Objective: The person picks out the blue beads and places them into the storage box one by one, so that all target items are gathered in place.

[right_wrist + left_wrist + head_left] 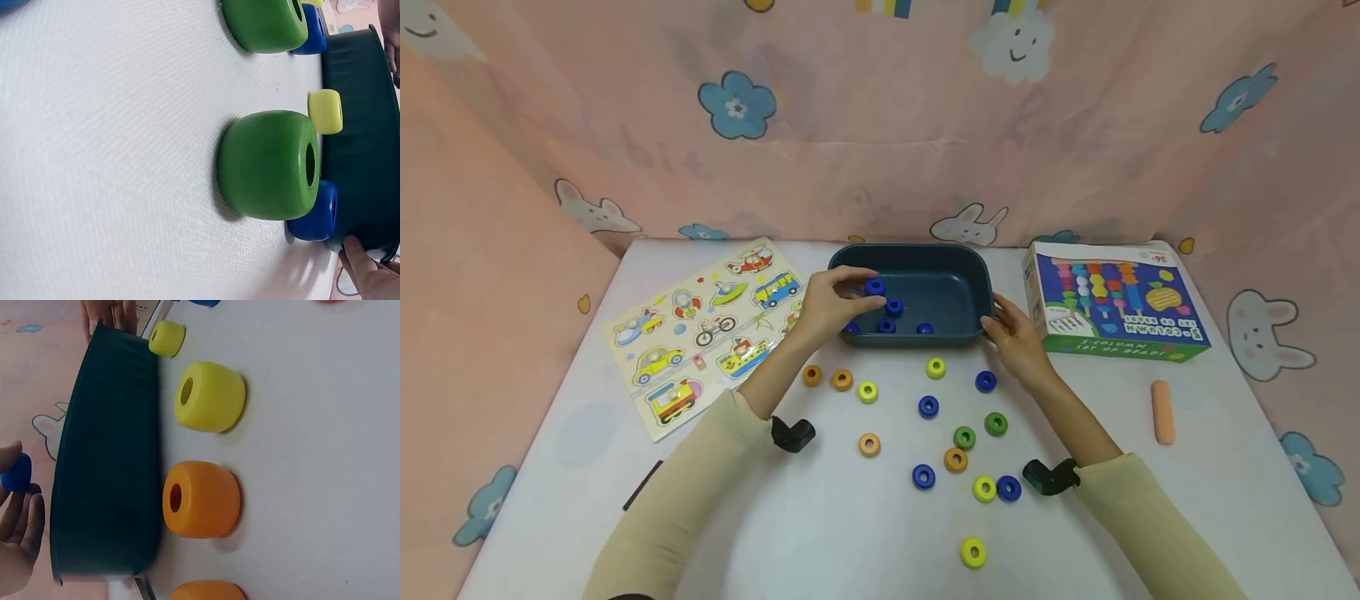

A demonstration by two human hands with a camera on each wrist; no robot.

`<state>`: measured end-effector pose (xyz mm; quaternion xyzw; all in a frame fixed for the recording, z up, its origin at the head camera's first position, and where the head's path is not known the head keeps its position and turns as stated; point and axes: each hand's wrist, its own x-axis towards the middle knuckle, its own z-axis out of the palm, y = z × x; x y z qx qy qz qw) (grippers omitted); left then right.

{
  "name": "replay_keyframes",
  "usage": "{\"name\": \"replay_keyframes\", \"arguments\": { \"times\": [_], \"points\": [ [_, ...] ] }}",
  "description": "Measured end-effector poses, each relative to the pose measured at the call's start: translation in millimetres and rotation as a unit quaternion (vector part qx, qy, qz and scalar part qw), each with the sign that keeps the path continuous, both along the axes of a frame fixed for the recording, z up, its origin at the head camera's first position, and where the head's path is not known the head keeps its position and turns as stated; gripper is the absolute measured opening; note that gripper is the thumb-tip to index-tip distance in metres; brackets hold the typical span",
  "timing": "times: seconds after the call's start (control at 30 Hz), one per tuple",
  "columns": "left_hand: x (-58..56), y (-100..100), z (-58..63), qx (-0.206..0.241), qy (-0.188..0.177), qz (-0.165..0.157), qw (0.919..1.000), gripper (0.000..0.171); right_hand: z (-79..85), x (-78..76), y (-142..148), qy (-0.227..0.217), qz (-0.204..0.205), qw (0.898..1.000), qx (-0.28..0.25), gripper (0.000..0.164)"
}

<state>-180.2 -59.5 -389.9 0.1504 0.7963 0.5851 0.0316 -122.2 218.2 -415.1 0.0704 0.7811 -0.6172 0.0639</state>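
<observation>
1. Closest to the camera: two beige sleeves (662, 517), coming in over a white counter (820, 542).
2. Far left, a cream picture board (703, 350) lies at a slant, vehicles printed all over it.
3. Next up, the person's left grip (833, 307): nearly closed, thumb and fingers pinching one blue bead (869, 290) just above the tray's left half.
4. So, the dark teal tray (951, 293) sits mid-counter toward the back, with four more blue beads (887, 326) visible inside. Leftmost one's partly hidden.
5. Out front, fourteen loose beads are scattered: four orange (812, 383), four yellow (966, 560), four blue, two green (996, 432).
6. Right grip (1017, 340) is only slightly open, with the tray's right end between thumb and fingers.
7. Just beside that hand, a colourful box (1112, 300) lies flat, bead columns pictured on top.
8. Last, a salmon stick (1163, 412) lies in front of the box, near its right end.
</observation>
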Motion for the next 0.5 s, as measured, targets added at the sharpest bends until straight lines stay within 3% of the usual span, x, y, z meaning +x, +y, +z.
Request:
{"name": "replay_keyframes", "arguments": {
  "times": [0.13, 0.37, 0.5],
  "points": [
    [-2.6, -0.4, -2.8, -0.015, 0.0, 0.014, 0.9998, 0.042, -0.8, -0.8, -0.2, -0.008, 0.0, 1.0, 0.001, 0.054],
    [-4.5, -3.4, -1.1, 0.036, -0.015, 0.024, 0.999, 0.044, -0.8, -1.6, 0.1, -0.004, 0.0, 1.0, 0.01, 0.053],
    [-4.8, -6.6, -0.9, 0.038, -0.018, 0.03, 0.9987, 0.044, -1.7, -1.9, 1.1, -0.004, 0.001, 1.0, 0.014, 0.053]
  ]
}}
